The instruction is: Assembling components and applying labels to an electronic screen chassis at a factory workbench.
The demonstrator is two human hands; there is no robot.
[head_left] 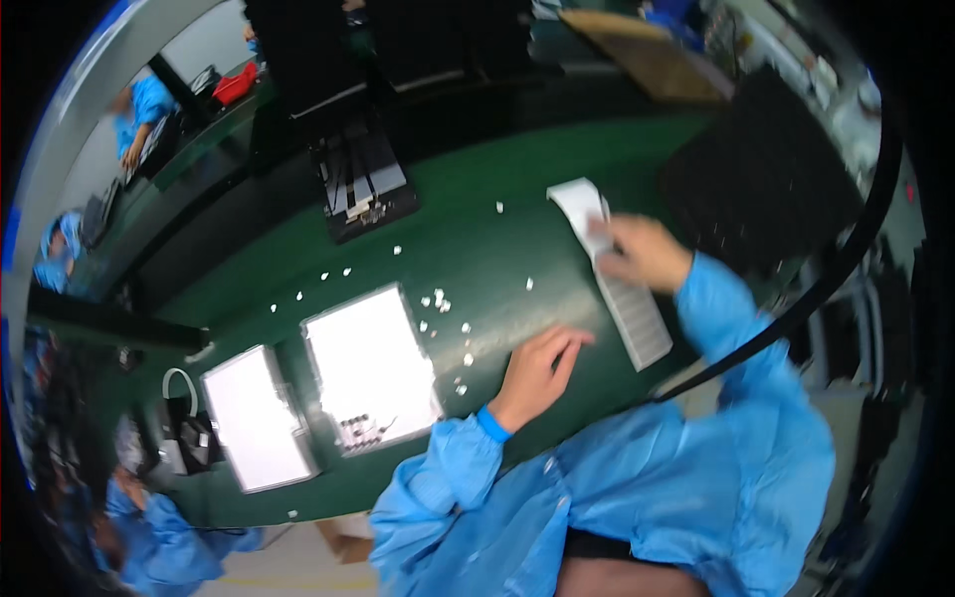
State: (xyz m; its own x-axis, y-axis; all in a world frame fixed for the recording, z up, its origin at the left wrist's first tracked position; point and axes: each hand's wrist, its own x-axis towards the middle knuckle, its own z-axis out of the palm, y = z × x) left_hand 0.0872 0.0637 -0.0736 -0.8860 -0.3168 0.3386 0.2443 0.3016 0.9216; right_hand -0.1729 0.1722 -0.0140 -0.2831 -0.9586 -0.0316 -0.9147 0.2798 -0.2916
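My right hand [645,257] is over a long white strip of labels [637,323] on the green table. Its thumb and fingers close on the upper part of the strip, slightly smeared by motion. The strip's far end curls up, and its near part lies flat with rows of pale rectangles. My left hand [540,376] hovers or rests beside the strip, fingers stretched and thumb apart, with nothing in it. Small white scraps [438,300] lie scattered to its left. A bright white panel [368,348] carries several small dark pieces [363,432] at its near edge.
A second white panel [257,418] lies farther left, near a dark device with a white loop [181,383]. A black tray with metallic parts [368,189] sits at the back. A black sheet [766,174] stands at right, near a black cable [796,313]. Co-workers' blue sleeves [164,537] show at left.
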